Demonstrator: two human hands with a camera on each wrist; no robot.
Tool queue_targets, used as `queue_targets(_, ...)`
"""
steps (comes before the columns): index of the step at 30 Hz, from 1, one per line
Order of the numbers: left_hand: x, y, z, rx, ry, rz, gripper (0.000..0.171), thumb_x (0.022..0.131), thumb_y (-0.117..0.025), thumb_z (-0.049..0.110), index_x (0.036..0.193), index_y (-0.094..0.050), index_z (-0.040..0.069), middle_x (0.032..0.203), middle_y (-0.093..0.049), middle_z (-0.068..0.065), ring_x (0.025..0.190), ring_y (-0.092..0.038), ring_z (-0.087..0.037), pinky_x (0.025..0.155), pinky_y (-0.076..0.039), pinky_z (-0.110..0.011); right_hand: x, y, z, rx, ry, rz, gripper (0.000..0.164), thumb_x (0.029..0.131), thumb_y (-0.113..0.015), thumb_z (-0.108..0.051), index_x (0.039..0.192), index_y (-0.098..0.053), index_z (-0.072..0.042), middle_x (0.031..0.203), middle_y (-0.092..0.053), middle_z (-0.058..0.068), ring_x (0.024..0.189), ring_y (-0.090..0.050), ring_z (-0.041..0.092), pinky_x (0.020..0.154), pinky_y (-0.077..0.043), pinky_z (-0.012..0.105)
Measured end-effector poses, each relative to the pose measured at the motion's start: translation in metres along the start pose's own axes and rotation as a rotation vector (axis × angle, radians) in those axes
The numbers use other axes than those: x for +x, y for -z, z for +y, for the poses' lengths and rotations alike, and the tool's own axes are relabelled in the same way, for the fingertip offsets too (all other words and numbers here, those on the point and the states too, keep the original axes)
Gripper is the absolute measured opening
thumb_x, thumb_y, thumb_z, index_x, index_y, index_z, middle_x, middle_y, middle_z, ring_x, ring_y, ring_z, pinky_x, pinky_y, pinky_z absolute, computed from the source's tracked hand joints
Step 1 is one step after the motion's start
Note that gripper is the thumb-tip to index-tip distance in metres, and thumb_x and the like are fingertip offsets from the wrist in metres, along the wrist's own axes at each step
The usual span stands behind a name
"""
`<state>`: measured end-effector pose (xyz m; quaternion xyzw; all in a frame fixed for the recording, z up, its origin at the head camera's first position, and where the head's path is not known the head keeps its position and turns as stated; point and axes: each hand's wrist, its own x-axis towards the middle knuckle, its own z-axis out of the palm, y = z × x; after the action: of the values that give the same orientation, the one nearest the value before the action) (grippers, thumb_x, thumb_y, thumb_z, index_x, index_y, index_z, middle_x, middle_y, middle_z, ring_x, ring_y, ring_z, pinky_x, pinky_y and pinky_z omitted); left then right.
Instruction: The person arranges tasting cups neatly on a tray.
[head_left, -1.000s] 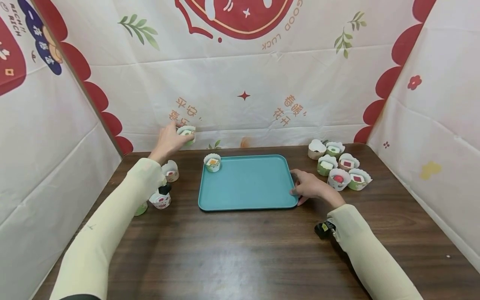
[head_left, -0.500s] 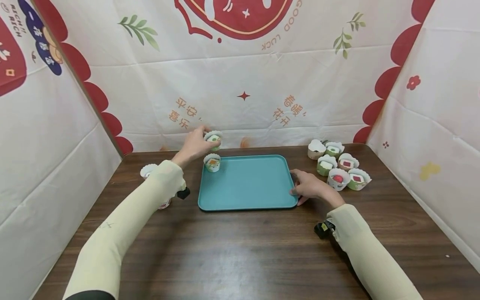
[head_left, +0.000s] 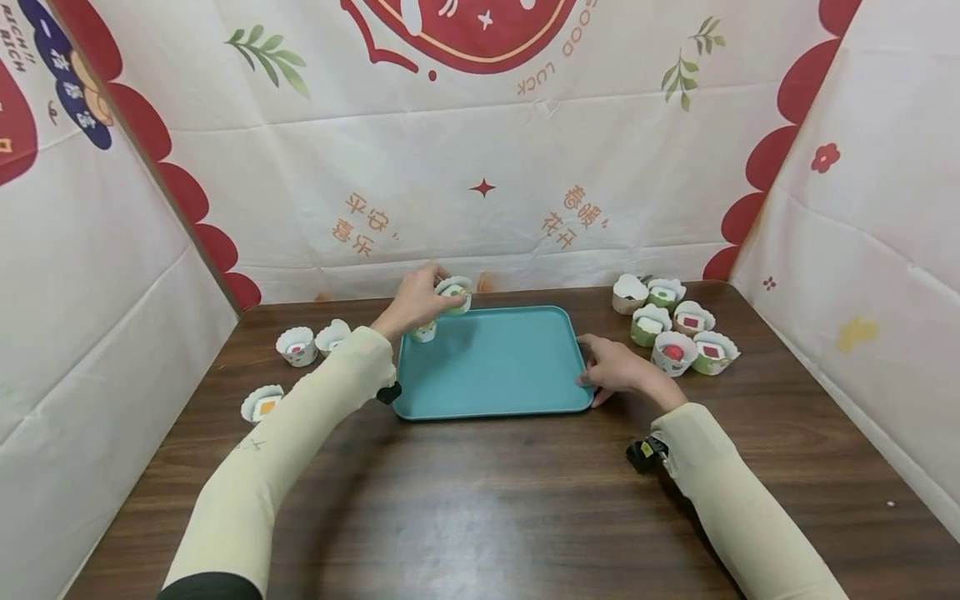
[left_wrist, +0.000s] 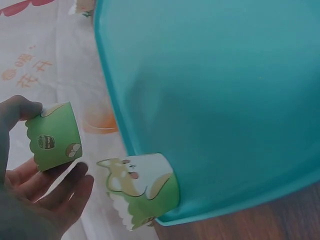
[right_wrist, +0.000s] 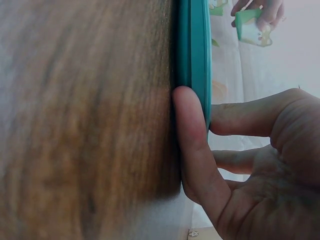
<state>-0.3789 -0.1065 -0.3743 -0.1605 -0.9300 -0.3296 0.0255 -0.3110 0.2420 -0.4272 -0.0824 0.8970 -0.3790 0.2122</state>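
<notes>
My left hand (head_left: 412, 304) holds a cupcake in a green paper cup (head_left: 457, 292), gripping it by its scalloped rim, above the back left part of a teal tray (head_left: 502, 367). In the left wrist view the green cup (left_wrist: 56, 137) hangs tilted, apart from the tray. Another green-and-white cupcake (left_wrist: 152, 187) stands in the tray's back left corner, partly hidden by my hand in the head view. At the tray's right edge, my right hand (head_left: 621, 367) pinches the rim. The right wrist view has its thumb (right_wrist: 190, 117) against the teal edge (right_wrist: 200, 55).
Several cupcakes cluster at the back right of the wooden table (head_left: 480, 508), a red-topped one (head_left: 672, 353) among them. To the left stand two pale cupcakes, one nearer the wall (head_left: 297, 346), and an orange-topped one (head_left: 262, 403) partly behind my sleeve. A printed cloth backs the table.
My left hand has carried the green cupcake rightward from the left side, past the cupcake in the corner, and lower over the tray. My right hand stays at the tray's edge.
</notes>
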Motion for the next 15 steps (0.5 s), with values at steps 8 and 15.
queue_targets(8, 0.003, -0.013, -0.008, 0.062, 0.01, -0.039, 0.043, 0.096, -0.071, 0.039, 0.123, -0.059, 0.006, 0.105, -0.066, -0.013, 0.083, -0.059, -0.026, 0.069, -0.052, -0.033, -0.001, 0.0, -0.001, 0.002, 0.014, -0.004, 0.08, 0.096, -0.066, 0.0, 0.162, -0.02, 0.003, 0.093, -0.051, 0.018, 0.069, -0.064, 0.022, 0.063, -0.067, 0.038)
queue_targets(15, 0.004, -0.02, -0.007, 0.156, 0.015, 0.003, 0.044, 0.094, -0.071, 0.041, 0.122, -0.063, 0.008, 0.103, -0.068, -0.012, 0.093, -0.054, -0.028, 0.076, -0.052, -0.037, -0.002, 0.002, 0.0, 0.011, 0.011, 0.004, 0.081, 0.096, -0.066, 0.001, 0.162, -0.02, 0.003, 0.093, -0.051, 0.018, 0.07, -0.063, 0.022, 0.063, -0.067, 0.039)
